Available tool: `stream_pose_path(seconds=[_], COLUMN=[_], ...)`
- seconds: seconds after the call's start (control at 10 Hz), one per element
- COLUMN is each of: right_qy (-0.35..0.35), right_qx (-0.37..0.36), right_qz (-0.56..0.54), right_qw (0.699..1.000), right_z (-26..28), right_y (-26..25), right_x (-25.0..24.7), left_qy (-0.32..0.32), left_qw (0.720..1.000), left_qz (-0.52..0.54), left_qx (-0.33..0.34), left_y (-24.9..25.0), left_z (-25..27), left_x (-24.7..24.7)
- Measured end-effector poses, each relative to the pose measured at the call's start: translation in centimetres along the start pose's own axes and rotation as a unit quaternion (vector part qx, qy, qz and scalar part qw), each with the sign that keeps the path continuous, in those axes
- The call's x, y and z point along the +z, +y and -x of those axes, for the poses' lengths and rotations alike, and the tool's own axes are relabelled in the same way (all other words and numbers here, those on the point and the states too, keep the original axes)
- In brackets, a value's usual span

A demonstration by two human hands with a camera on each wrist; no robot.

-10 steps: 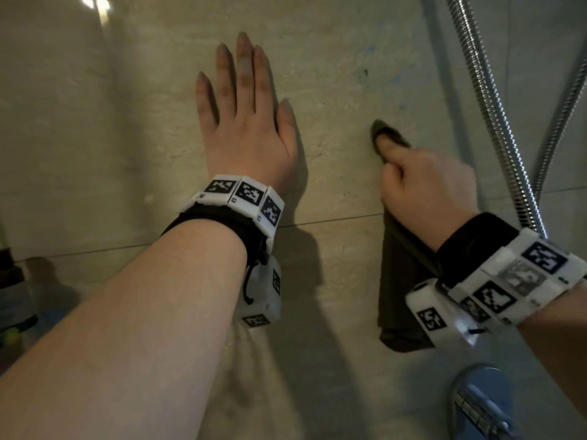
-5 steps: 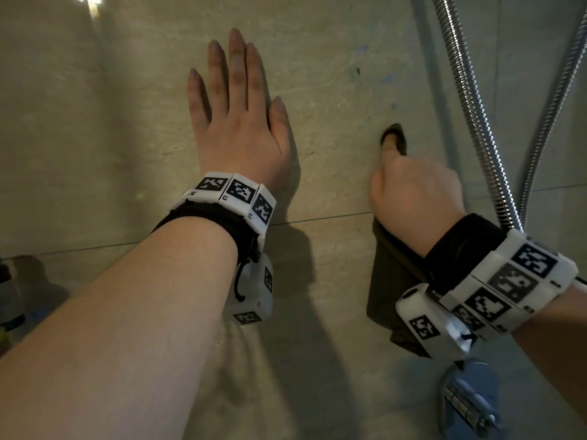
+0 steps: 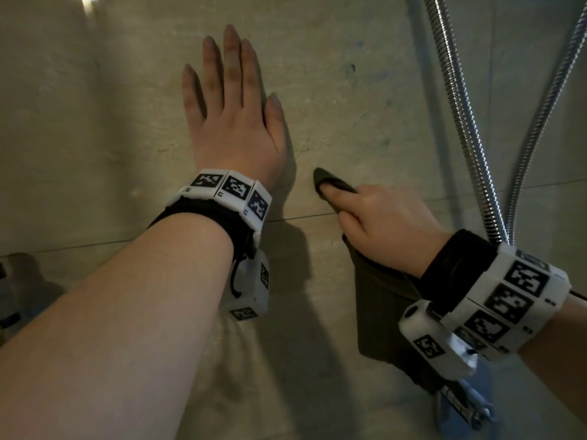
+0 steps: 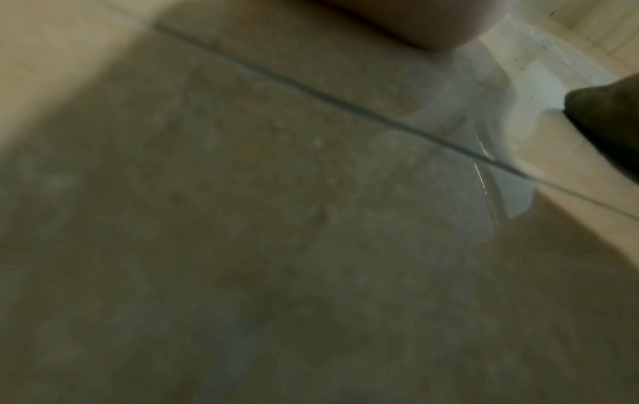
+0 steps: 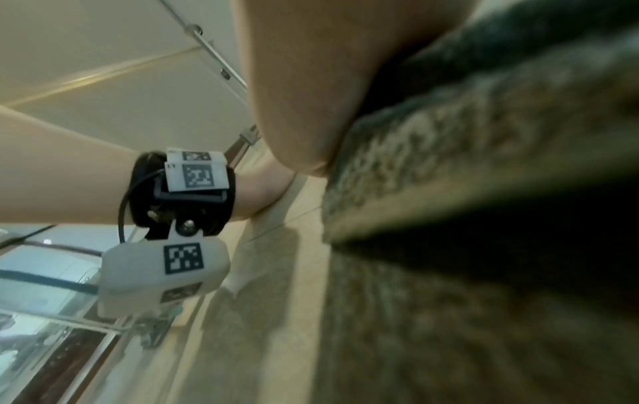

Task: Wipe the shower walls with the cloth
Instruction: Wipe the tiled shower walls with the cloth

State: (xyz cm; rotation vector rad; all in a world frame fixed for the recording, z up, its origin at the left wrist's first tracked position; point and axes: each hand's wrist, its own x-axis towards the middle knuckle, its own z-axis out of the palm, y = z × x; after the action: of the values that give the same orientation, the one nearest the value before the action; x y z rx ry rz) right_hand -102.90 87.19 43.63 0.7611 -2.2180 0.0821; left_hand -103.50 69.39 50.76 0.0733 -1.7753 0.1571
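My left hand (image 3: pixel 233 119) lies flat on the beige tiled shower wall (image 3: pixel 95 128), fingers straight and pointing up. To its right my right hand (image 3: pixel 374 223) grips a dark olive cloth (image 3: pixel 378 300) and pushes it against the wall with an outstretched finger. The cloth's tip shows past that finger, and the rest hangs below the wrist. In the right wrist view the cloth (image 5: pixel 484 218) fills the right side beside my palm. Its dark tip (image 4: pixel 608 114) also shows at the right edge of the left wrist view.
Two metal shower hoses (image 3: pixel 460 106) hang down the wall to the right of my right hand. A chrome tap fitting (image 3: pixel 463 404) sits below the right wrist. A tile joint (image 3: pixel 301 215) runs across the wall between the hands. Dark objects (image 3: pixel 12 296) stand at the left edge.
My right hand with the cloth has slid down and to the left along the wall, closer to the left wrist. The left hand has stayed flat in place.
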Motion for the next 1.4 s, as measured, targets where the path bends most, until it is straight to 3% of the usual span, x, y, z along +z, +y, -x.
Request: stream_pose_path(seconds=[0.2, 0.4, 0.5, 0.6, 0.7, 0.8, 1.0, 1.1, 1.2, 1.4], right_qy=[0.039, 0.102, 0.049, 0.053, 0.118, 0.131, 0.097, 0.123, 0.107, -0.003], right_qx=[0.008, 0.13, 0.037, 0.005, 0.107, 0.161, 0.102, 0.191, 0.186, 0.004], right_qz=[0.007, -0.044, -0.065, -0.007, -0.04, -0.049, -0.056, -0.046, -0.05, -0.068], right_qw=[0.999, 0.985, 0.996, 0.999, 0.986, 0.977, 0.988, 0.973, 0.975, 0.998], right_z=[-1.9, -3.6, -3.3, -3.1, -3.1, -3.1, -2.4, -2.6, -2.9, -0.2], right_y=[0.0, 0.8, -1.4, -1.3, 1.3, 1.9, 1.2, 3.5, 2.9, -0.5], right_x=[-1.3, -2.7, -1.6, -1.3, -2.0, -2.3, -1.6, -2.8, -2.7, -0.2], left_qy=[0.004, 0.005, -0.006, -0.004, 0.002, 0.004, 0.012, 0.009, 0.012, 0.01], left_qw=[1.0, 1.0, 1.0, 1.0, 1.0, 1.0, 1.0, 1.0, 1.0, 1.0], left_qz=[0.001, 0.001, 0.002, 0.005, 0.007, 0.005, 0.007, 0.005, 0.002, -0.001], left_qx=[0.001, 0.0, -0.003, -0.002, -0.002, -0.001, -0.004, -0.002, -0.002, -0.001], left_y=[0.1, 0.0, 0.1, 0.0, 0.1, 0.0, 0.1, 0.0, 0.0, 0.1], left_z=[0.0, 0.0, -0.1, -0.1, -0.1, -0.1, 0.0, -0.1, 0.0, 0.1], left_x=[0.0, 0.1, 0.1, 0.1, 0.2, 0.2, 0.3, 0.3, 0.3, 0.2])
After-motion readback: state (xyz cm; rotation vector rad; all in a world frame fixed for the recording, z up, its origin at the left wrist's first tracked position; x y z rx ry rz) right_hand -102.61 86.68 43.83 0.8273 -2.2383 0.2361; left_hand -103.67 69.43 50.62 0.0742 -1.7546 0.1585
